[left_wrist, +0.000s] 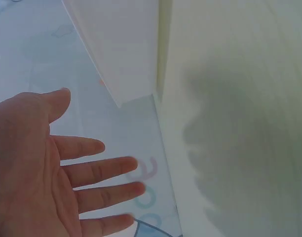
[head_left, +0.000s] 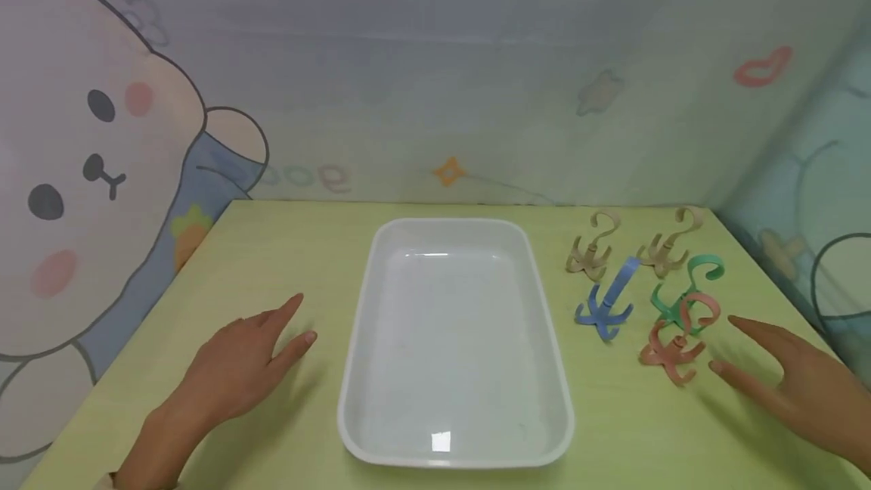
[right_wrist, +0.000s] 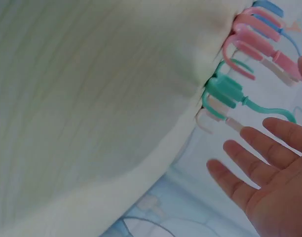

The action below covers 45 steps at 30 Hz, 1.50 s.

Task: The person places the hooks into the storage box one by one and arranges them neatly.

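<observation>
My right hand (head_left: 803,388), fingers spread and holding nothing, hovers beside the pink hook (head_left: 674,342); I'd pinch its stem cleanly, clear of the green hook (head_left: 683,289).

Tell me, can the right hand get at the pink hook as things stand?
Probably yes. The right hand is open with fingers straight, just right of the pink hook, and nothing lies between them. The green hook crowds it only from behind.

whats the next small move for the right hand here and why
Probably ease the right hand forward to pinch the pink hook: it is the nearest of the five hooks, just ahead of the open fingers, and the white tray beside them holds nothing.
</observation>
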### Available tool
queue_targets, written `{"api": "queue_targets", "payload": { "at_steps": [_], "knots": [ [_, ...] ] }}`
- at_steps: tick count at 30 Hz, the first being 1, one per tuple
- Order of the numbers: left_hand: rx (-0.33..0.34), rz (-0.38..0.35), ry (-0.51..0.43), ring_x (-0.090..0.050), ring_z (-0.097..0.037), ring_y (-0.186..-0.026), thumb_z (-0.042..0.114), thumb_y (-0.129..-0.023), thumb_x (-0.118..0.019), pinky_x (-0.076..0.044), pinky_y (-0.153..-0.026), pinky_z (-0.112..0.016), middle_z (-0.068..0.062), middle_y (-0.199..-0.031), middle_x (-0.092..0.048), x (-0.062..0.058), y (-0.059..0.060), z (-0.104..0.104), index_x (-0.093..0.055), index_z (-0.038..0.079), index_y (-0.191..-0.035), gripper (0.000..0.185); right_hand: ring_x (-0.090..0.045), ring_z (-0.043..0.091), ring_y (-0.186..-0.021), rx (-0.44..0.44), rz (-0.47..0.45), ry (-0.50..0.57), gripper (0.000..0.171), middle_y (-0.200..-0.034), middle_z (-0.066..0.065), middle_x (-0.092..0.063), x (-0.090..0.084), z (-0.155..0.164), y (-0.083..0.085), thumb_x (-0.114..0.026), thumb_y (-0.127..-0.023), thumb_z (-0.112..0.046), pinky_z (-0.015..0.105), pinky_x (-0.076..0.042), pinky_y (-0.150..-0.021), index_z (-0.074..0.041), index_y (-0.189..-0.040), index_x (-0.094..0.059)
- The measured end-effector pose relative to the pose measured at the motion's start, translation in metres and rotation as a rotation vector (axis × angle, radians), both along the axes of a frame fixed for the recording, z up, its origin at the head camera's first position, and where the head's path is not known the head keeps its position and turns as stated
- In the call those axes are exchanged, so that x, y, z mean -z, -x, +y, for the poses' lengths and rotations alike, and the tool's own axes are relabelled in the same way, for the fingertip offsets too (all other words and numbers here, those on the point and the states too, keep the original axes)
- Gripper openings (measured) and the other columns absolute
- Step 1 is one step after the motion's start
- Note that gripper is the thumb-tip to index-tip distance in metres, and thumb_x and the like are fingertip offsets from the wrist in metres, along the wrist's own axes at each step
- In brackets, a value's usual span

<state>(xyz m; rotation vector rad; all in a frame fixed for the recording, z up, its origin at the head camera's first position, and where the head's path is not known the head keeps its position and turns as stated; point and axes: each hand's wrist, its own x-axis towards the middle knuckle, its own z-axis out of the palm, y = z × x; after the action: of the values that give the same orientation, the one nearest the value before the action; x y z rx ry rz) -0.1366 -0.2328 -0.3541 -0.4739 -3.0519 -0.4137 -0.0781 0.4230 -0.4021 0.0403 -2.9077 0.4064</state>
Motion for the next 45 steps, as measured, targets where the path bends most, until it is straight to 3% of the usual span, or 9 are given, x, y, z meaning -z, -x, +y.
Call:
{"api": "queue_targets", "payload": {
  "at_steps": [3, 7, 9, 13, 19, 30, 35, 38, 45],
  "knots": [
    [0.008, -0.057, -0.066, -0.071, -0.038, -0.119, 0.054, -0.109, -0.047, -0.058, -0.083, -0.059, -0.016, -0.139, -0.070, -0.005, -0.001, 0.008, -0.039, 0.008, -0.163, 0.072, -0.074, 0.018, -0.106, -0.011, 0.055, 0.116, 0.066, -0.133, 0.022, -0.072, -0.005, -0.007, 0.004, -0.080, -0.093, -0.037, 0.033, -0.060, -0.081, 0.002, -0.144, -0.061],
    [0.030, -0.128, -0.167, -0.075, -0.023, -0.106, 0.052, -0.110, -0.047, -0.058, -0.084, -0.050, -0.007, -0.134, -0.074, -0.010, 0.000, 0.021, -0.035, 0.005, -0.165, 0.073, -0.054, -0.029, -0.089, -0.024, 0.113, 0.305, 0.053, -0.115, -0.035, -0.067, -0.012, -0.018, 0.006, -0.082, -0.093, -0.024, 0.001, -0.048, -0.067, 0.000, -0.138, -0.068],
    [0.038, -0.164, -0.220, -0.074, -0.019, -0.102, 0.049, -0.110, -0.047, -0.058, -0.087, -0.048, -0.008, -0.135, -0.073, -0.010, 0.001, 0.027, -0.032, 0.003, -0.165, 0.073, -0.058, -0.028, -0.090, -0.017, 0.099, 0.401, 0.053, -0.112, -0.049, -0.054, -0.017, -0.023, 0.007, -0.080, -0.095, -0.022, 0.002, -0.050, -0.067, 0.000, -0.141, -0.065],
    [0.028, -0.288, -0.360, -0.075, -0.020, -0.088, 0.045, -0.110, -0.050, -0.060, -0.082, -0.042, -0.018, -0.146, -0.065, -0.007, 0.005, 0.037, -0.020, 0.000, -0.168, 0.079, -0.060, -0.025, -0.100, -0.006, 0.049, 0.565, 0.058, -0.118, -0.044, -0.060, -0.024, -0.030, 0.010, -0.077, -0.098, -0.022, 0.003, -0.052, -0.074, -0.007, -0.151, -0.059],
    [0.002, -0.471, -0.557, -0.076, -0.022, -0.098, 0.036, -0.110, -0.055, -0.062, -0.067, -0.032, -0.027, -0.158, -0.050, 0.002, 0.006, 0.047, -0.010, 0.001, -0.169, 0.082, -0.063, -0.021, -0.108, -0.017, -0.042, 0.759, 0.060, -0.126, -0.039, -0.064, -0.027, -0.033, 0.016, -0.070, -0.102, -0.018, 0.003, -0.051, -0.082, -0.015, -0.159, -0.050],
    [0.034, -0.543, -0.687, -0.074, -0.025, -0.104, 0.027, -0.111, -0.053, -0.065, -0.067, -0.038, -0.030, -0.157, -0.049, 0.008, 0.005, 0.050, -0.015, 0.005, -0.170, 0.073, -0.070, -0.007, -0.114, -0.113, -0.090, 1.172, 0.051, -0.128, -0.020, -0.074, -0.021, -0.040, 0.025, -0.064, -0.104, -0.005, 0.013, -0.058, -0.088, -0.016, -0.153, -0.058],
    [0.075, -0.583, -0.745, -0.073, -0.026, -0.103, 0.024, -0.112, -0.050, -0.065, -0.065, -0.042, -0.026, -0.148, -0.057, 0.008, 0.005, 0.050, -0.019, 0.010, -0.170, 0.067, -0.071, 0.007, -0.122, -0.297, -0.105, 1.429, 0.051, -0.134, -0.001, -0.074, -0.019, -0.045, 0.030, -0.051, -0.105, 0.008, 0.023, -0.058, -0.096, -0.014, -0.151, -0.060],
    [0.095, -0.596, -0.758, -0.074, -0.027, -0.099, 0.021, -0.112, -0.049, -0.065, -0.065, -0.043, -0.026, -0.145, -0.058, 0.007, 0.005, 0.050, -0.020, 0.012, -0.170, 0.065, -0.070, 0.012, -0.124, -0.366, -0.110, 1.499, 0.052, -0.135, 0.004, -0.074, -0.017, -0.047, 0.033, -0.046, -0.106, 0.012, 0.028, -0.059, -0.097, -0.011, -0.151, -0.060],
    [0.102, -0.614, -0.759, -0.076, -0.028, -0.100, 0.024, -0.113, -0.048, -0.065, -0.064, -0.045, -0.027, -0.142, -0.060, 0.009, 0.005, 0.051, -0.018, 0.013, -0.171, 0.066, -0.073, 0.016, -0.121, -0.358, -0.120, 1.495, 0.049, -0.131, 0.006, -0.076, -0.014, -0.053, 0.036, -0.049, -0.104, 0.013, 0.031, -0.061, -0.093, -0.009, -0.144, -0.065]
  ]
}}
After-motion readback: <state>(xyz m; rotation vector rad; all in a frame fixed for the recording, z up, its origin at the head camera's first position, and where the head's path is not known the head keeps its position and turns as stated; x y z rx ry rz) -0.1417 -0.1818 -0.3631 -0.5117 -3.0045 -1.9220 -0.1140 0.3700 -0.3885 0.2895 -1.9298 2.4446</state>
